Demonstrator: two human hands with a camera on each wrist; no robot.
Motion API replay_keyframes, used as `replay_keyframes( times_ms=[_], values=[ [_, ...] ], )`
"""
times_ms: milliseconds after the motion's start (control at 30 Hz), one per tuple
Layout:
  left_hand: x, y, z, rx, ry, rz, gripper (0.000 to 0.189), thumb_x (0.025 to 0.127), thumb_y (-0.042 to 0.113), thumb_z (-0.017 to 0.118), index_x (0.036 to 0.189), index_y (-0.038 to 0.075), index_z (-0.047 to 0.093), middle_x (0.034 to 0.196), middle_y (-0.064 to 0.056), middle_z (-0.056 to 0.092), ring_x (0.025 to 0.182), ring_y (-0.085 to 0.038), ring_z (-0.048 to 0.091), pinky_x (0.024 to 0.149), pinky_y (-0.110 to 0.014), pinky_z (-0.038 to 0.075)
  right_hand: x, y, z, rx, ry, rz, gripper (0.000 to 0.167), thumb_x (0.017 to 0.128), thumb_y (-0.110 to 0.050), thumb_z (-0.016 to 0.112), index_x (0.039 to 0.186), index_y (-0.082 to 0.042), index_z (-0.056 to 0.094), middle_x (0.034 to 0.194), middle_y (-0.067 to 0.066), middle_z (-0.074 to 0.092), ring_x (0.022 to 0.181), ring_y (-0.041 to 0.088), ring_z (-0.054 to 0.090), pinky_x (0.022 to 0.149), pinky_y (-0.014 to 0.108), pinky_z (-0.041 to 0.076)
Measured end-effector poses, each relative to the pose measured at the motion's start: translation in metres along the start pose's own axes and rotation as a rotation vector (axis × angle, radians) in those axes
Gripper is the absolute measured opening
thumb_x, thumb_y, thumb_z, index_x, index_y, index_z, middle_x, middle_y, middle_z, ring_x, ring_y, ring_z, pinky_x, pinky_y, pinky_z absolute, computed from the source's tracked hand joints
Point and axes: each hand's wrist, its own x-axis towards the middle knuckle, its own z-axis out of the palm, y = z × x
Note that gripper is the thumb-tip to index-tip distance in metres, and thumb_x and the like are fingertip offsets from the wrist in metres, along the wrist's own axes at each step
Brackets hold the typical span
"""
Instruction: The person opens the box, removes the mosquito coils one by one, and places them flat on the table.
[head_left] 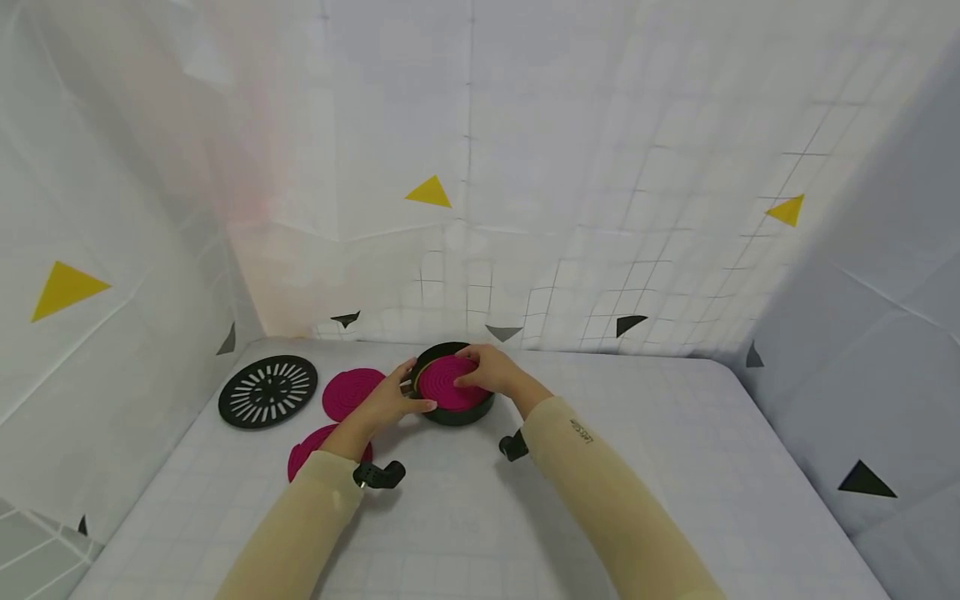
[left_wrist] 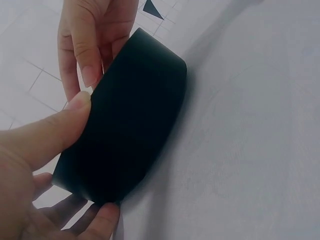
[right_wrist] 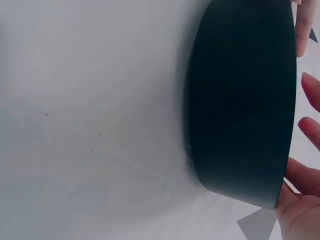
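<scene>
A dark round container stands on the table. A pink coaster with concentric rings lies at its mouth, within the rim; how deep it sits cannot be told. My left hand grips the container's left side, its thumb at the near rim and other fingers round the wall in the left wrist view. From the right, my right hand reaches over the rim and pinches the coaster's edge with bent fingers. The container's dark wall hides most of the coaster from both wrist views.
Left of the container lie two more pink coasters, one farther back and one nearer, partly under my left forearm. A black slotted disc rests at the table's back left. White sheeting walls the back and sides.
</scene>
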Motion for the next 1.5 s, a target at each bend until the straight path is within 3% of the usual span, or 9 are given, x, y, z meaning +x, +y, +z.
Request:
replay_keyframes(
  times_ms=[233,533,900,1267,1500],
  values=[
    [0.003,-0.003,0.0,-0.026,0.0,0.004,0.107,0.08,0.022,0.087,0.161,0.016,0.017,0.166,-0.011,0.018,0.148,-0.037,0.027,0.113,-0.052,0.036,0.0,0.003,0.0,0.099,-0.011,0.01,0.058,0.088,-0.019,0.079,0.141,-0.009,0.057,0.141,0.014,0.057,0.131,0.028,0.052,0.102,0.041,0.049],
    [0.002,-0.003,-0.001,-0.028,-0.004,0.003,0.106,0.082,0.02,0.086,0.161,0.017,0.016,0.165,-0.012,0.018,0.148,-0.037,0.027,0.113,-0.052,0.035,0.002,0.007,0.001,0.191,0.085,-0.048,0.051,0.088,-0.016,0.079,0.136,-0.011,0.062,0.137,0.009,0.058,0.121,0.027,0.057,0.099,0.039,0.051],
    [0.002,-0.001,0.001,-0.034,-0.002,0.008,0.104,0.083,0.02,0.085,0.161,0.017,0.017,0.165,-0.013,0.019,0.148,-0.037,0.026,0.113,-0.054,0.034,-0.002,0.016,-0.008,0.317,0.07,0.021,0.047,0.091,-0.015,0.076,0.136,-0.017,0.062,0.141,0.01,0.056,0.123,0.024,0.055,0.095,0.04,0.053],
    [0.003,-0.001,0.001,-0.034,0.0,0.013,0.105,0.082,0.019,0.085,0.161,0.017,0.016,0.166,-0.011,0.016,0.148,-0.037,0.027,0.112,-0.053,0.036,-0.007,0.02,-0.015,0.485,0.042,0.079,0.051,0.093,-0.007,0.071,0.142,-0.009,0.055,0.131,0.019,0.057,0.096,0.021,0.066,0.08,0.036,0.06],
    [0.003,-0.003,0.0,-0.031,-0.001,0.006,0.106,0.082,0.018,0.085,0.161,0.017,0.016,0.166,-0.012,0.016,0.148,-0.039,0.026,0.112,-0.054,0.036,-0.012,0.019,-0.017,0.506,0.021,0.083,0.053,0.091,-0.005,0.073,0.141,-0.01,0.055,0.129,0.02,0.057,0.088,0.021,0.066,0.076,0.037,0.061]
  ],
)
